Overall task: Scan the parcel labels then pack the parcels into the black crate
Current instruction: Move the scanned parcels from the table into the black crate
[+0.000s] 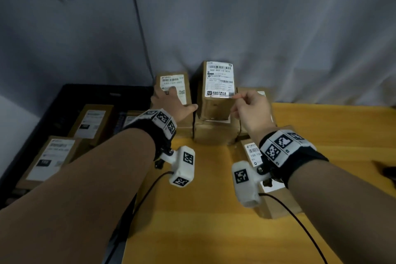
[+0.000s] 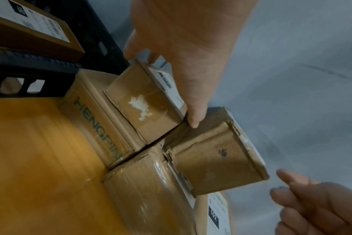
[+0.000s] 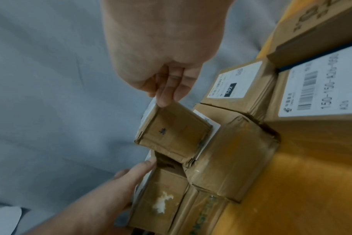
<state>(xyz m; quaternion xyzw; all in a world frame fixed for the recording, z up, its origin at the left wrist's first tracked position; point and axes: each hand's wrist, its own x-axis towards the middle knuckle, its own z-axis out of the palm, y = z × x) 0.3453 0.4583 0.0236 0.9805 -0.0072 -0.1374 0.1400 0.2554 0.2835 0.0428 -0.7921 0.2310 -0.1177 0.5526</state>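
Parcels sit stacked at the tabletop's far edge: the right hand pinches the near corner of the upright middle parcel, while the left hand lies spread, fingers straight, over the shorter parcel beside it. The middle parcel's long axis stands vertical, label toward the person, and the black crate lies left, nearer the left hand.

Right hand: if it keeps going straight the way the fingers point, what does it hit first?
The right hand points forward and slightly left at the tall labelled parcel on the stack. Its fingers are at that parcel's upper right corner, so it would meet that first. Whether they already touch is unclear.
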